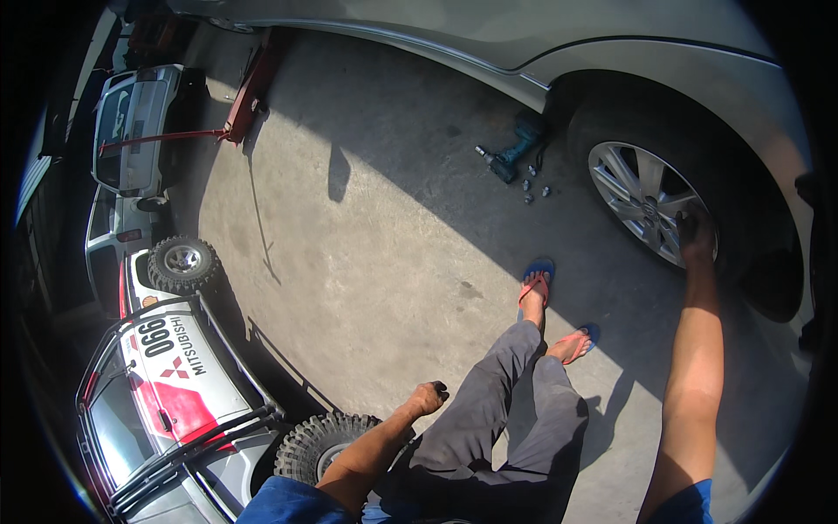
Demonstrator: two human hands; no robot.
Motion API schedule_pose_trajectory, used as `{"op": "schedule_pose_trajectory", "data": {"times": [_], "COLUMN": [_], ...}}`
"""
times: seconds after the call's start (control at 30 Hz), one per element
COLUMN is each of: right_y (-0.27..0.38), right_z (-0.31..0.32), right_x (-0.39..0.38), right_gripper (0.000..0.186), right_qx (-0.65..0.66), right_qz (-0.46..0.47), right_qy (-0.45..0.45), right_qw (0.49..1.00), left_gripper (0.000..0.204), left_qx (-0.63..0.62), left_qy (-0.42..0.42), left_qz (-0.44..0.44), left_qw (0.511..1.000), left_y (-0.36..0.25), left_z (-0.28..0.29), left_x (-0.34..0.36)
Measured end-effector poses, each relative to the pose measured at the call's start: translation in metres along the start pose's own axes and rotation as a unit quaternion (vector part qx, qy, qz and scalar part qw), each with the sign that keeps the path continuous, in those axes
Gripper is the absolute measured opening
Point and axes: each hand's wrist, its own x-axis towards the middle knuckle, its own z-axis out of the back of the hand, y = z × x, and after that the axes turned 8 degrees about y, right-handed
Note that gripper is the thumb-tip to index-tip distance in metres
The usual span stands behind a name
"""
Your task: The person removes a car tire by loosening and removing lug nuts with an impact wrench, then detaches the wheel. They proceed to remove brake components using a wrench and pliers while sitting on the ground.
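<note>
My right hand (696, 234) reaches to the silver alloy wheel (626, 188) with black tyre on the pale car (611, 31), its darkened fingers curled at the spokes near the rim. My left hand (428, 397) hangs low at my side, fingers curled around something dark that I cannot make out. On the concrete beside the tyre lies a teal-and-black cordless impact tool (511, 157), with several small metal nuts (546, 190) next to it. My feet, in red-and-blue flip-flops (576, 343), stand just left of the wheel.
A red floor jack (240, 113) with a long handle sits at the back left. A white-and-red off-road vehicle (201, 406) with knobby tyres (310, 445) is close on my left, with a silver vehicle (140, 122) beyond it. A shadow edge crosses the concrete floor (349, 262).
</note>
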Motion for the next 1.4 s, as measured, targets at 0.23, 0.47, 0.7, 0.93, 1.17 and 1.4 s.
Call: {"op": "schedule_pose_trajectory", "data": {"times": [0.23,0.47,0.7,0.93,1.17,1.4], "right_y": [-0.158,-0.196,-0.200,-0.205,-0.218,-0.252], "right_z": [0.029,0.069,0.059,0.020,0.008,0.041], "right_x": [-0.137,-0.239,-0.208,-0.227,-0.285,-0.362], "right_gripper": [0.031,0.038,0.049,0.061,0.051,0.084], "right_qx": [0.082,0.071,-0.362,-0.654,-0.646,-0.314], "right_qz": [0.067,-0.026,-0.073,-0.028,0.094,-0.018], "right_qy": [-0.180,-0.161,-0.005,0.117,0.045,-0.052], "right_qw": [0.978,0.984,0.929,0.746,0.756,0.948], "left_gripper": [0.045,0.068,0.098,0.072,0.071,0.075], "left_qx": [-0.193,-0.528,-0.787,-0.791,-0.817,-0.773], "left_qy": [-0.059,0.017,0.161,0.116,0.064,0.063], "left_qz": [-0.092,-0.246,-0.246,-0.255,-0.200,-0.171], "left_qw": [0.975,0.813,0.542,0.544,0.537,0.607], "left_y": [-0.149,-0.346,-0.381,-0.368,-0.340,-0.302], "left_z": [0.083,0.117,0.083,0.089,0.058,0.002], "left_x": [0.011,0.051,0.049,0.082,0.061,0.021]}}
